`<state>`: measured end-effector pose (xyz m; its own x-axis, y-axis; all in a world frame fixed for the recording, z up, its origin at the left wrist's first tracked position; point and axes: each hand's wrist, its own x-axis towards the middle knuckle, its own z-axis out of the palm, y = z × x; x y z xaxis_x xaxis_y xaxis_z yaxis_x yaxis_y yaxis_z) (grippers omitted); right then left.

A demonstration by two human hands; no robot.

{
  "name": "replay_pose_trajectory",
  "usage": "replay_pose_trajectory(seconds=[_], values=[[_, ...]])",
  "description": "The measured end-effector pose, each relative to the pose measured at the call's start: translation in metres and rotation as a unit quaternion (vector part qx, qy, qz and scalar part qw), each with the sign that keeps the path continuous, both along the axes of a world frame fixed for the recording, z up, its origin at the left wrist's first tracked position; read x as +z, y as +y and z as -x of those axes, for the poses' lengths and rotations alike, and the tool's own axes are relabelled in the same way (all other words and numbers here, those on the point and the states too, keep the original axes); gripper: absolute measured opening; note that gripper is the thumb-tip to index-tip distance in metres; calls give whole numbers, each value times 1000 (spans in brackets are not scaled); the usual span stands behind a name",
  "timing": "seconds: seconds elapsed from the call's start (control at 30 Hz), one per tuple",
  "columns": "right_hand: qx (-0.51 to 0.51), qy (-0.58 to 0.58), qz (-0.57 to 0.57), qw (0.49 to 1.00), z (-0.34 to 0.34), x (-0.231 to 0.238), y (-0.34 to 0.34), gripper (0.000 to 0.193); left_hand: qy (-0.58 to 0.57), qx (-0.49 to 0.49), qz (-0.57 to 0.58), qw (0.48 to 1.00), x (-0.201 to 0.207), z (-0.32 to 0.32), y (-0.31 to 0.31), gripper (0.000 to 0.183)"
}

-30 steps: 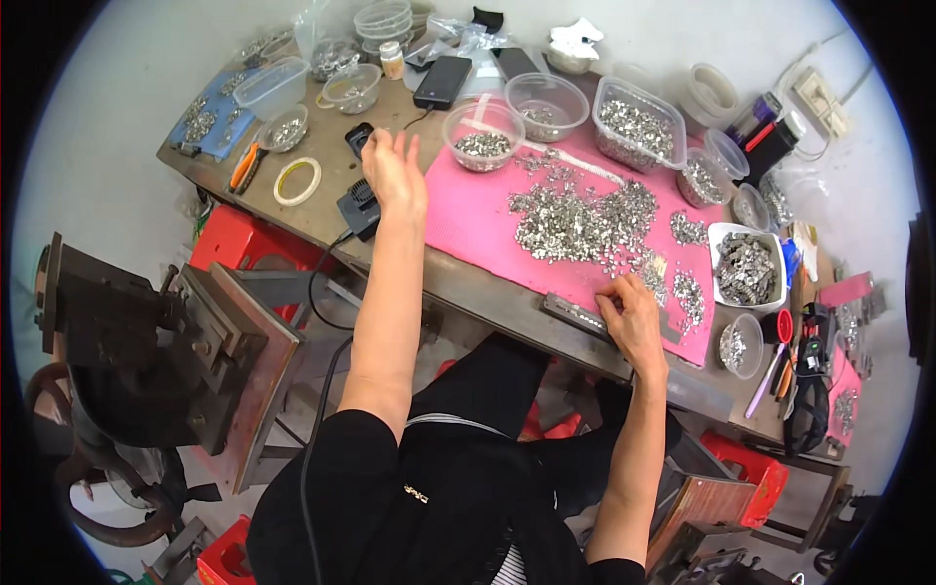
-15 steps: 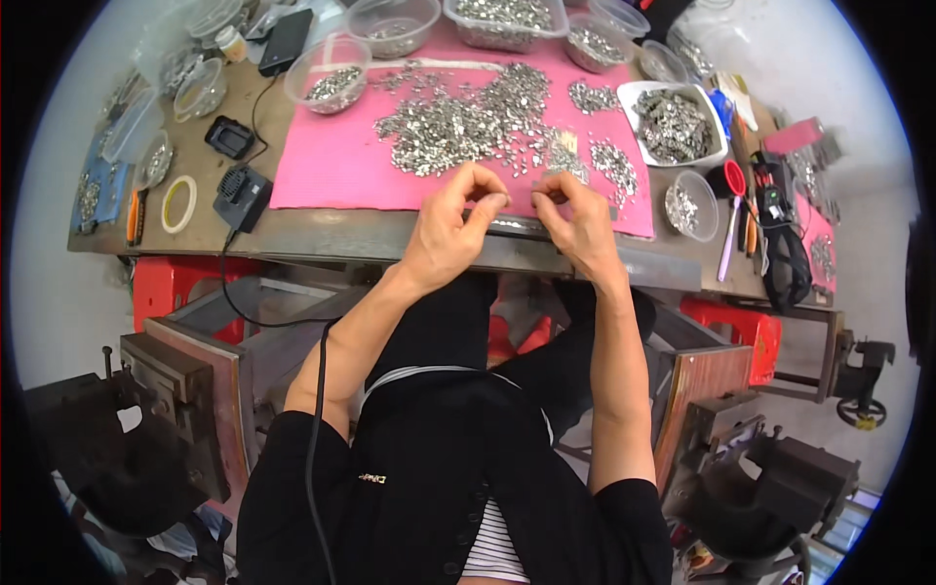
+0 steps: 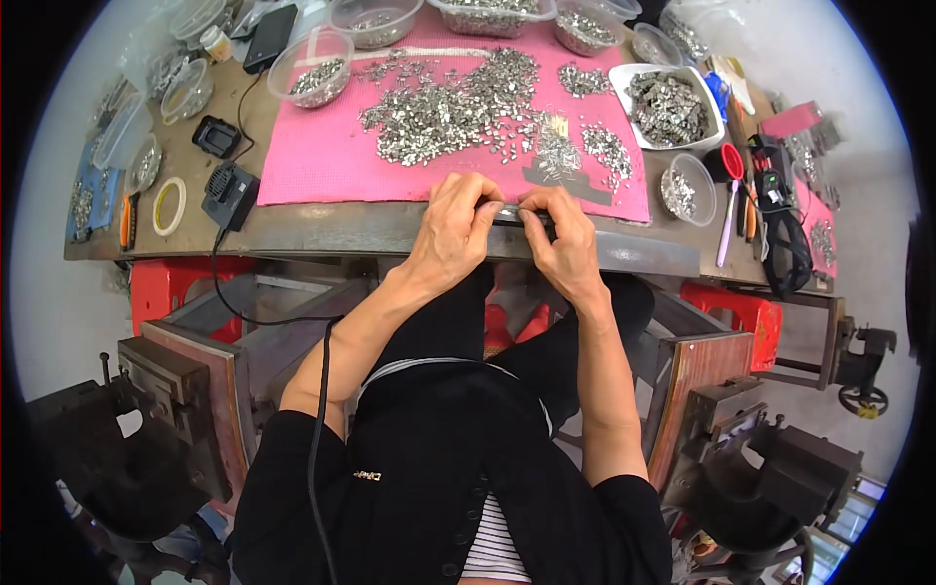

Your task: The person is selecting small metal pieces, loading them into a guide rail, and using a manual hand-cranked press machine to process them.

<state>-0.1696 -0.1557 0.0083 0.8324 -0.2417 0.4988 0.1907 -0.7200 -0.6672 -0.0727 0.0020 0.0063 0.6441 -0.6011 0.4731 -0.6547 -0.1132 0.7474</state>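
Observation:
Both my hands are at the front edge of the workbench [image 3: 322,230], fingers curled and thumbs facing each other. My left hand [image 3: 453,224] is closed, its fingertips at the left end of a short dark metal strip [image 3: 508,214] at the edge. My right hand [image 3: 565,244] is closed at the strip's right end. Anything small pinched in the fingers is too tiny or hidden to make out. Just beyond lie a dark flat plate [image 3: 585,191] and thin silvery pins [image 3: 558,156]. Farther off, a large heap of small metal pieces [image 3: 429,117] covers the pink mat [image 3: 312,166].
Clear plastic tubs [image 3: 310,73] of metal parts line the far side. A white tray [image 3: 719,136] and a round tub [image 3: 687,190] stand right, near a purple-handled tool [image 3: 727,224]. Left are a black charger [image 3: 231,195] with a cord and a tape roll [image 3: 170,206].
My hands have drawn closer together and settled at the bench edge, around the metal strip. The dark plate beside the pins now shows more fully. The view has shifted slightly.

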Motion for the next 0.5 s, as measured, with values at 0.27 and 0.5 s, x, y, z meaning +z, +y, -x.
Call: replay_pose_trajectory(seconds=[0.27,0.5], values=[[-14,-11,95,995,-2,-3,3,16,-73,-7,-7,997,-5,1,-6,14],[-22,-20,70,997,-1,-8,3,17,-123,14,-23,992,-9,2,-8,18]])
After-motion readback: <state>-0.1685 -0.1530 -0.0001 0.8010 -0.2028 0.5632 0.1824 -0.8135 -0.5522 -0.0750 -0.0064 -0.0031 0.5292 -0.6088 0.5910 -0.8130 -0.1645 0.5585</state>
